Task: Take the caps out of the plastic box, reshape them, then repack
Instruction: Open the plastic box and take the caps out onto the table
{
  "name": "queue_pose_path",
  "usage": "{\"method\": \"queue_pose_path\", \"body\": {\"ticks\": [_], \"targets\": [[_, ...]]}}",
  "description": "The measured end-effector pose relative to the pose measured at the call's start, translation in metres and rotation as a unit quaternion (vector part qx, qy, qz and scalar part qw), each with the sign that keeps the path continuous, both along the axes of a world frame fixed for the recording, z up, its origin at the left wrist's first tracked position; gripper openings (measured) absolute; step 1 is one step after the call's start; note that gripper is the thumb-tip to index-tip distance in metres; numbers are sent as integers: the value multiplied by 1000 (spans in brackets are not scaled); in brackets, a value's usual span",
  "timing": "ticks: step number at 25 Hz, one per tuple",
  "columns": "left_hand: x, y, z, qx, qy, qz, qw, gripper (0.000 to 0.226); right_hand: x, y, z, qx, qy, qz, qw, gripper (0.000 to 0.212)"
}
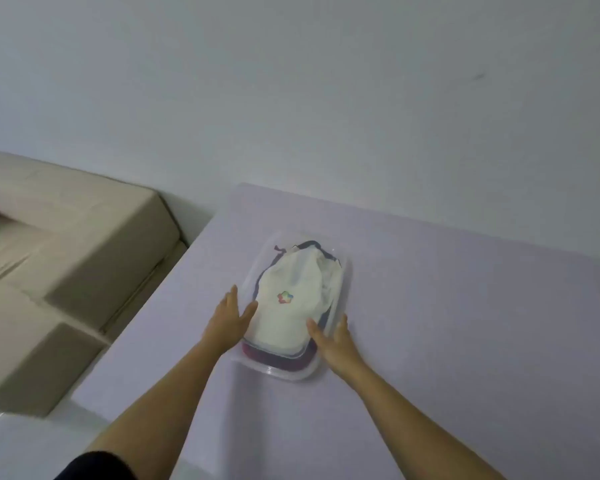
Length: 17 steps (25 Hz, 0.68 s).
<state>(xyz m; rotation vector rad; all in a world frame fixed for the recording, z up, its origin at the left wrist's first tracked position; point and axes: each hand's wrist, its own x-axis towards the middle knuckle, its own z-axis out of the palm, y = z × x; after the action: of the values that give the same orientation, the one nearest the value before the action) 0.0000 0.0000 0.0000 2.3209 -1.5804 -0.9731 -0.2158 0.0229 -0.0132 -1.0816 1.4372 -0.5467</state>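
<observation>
A clear plastic box (284, 372) lies on the pale lilac table (447, 323). A white cap (291, 306) with a small multicoloured logo sits on top of the stack inside it. Darker caps (274, 358), maroon and navy, show beneath it at the near and far ends. My left hand (229, 323) rests at the box's left side, thumb touching the white cap's edge. At the box's right side is my right hand (333, 341), with its thumb on the cap's near right edge. Both hands have fingers spread and grip nothing.
A beige sofa (66, 254) stands to the left of the table, below its level. A plain white wall (326, 98) runs behind the table's far edge. The table's left edge runs diagonally close to the box.
</observation>
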Motion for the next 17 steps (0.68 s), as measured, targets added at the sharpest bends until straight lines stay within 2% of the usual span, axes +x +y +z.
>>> {"method": "queue_pose_path", "body": {"ticks": [3, 7, 13, 17], "targets": [[4, -5, -8, 0, 58, 47, 997, 67, 11, -3, -7, -41, 7, -23, 999, 83], [-13, -2, 1, -24, 50, 39, 998, 59, -9, 0, -1, -62, 1, -41, 997, 74], [-114, 26, 19, -103, 109, 4, 989, 55, -111, 21, 18, -45, 0, -130, 990, 77], [-190, 46, 13, -88, 140, -44, 985, 54, -190, 58, 28, -28, 31, -179, 983, 76]]}}
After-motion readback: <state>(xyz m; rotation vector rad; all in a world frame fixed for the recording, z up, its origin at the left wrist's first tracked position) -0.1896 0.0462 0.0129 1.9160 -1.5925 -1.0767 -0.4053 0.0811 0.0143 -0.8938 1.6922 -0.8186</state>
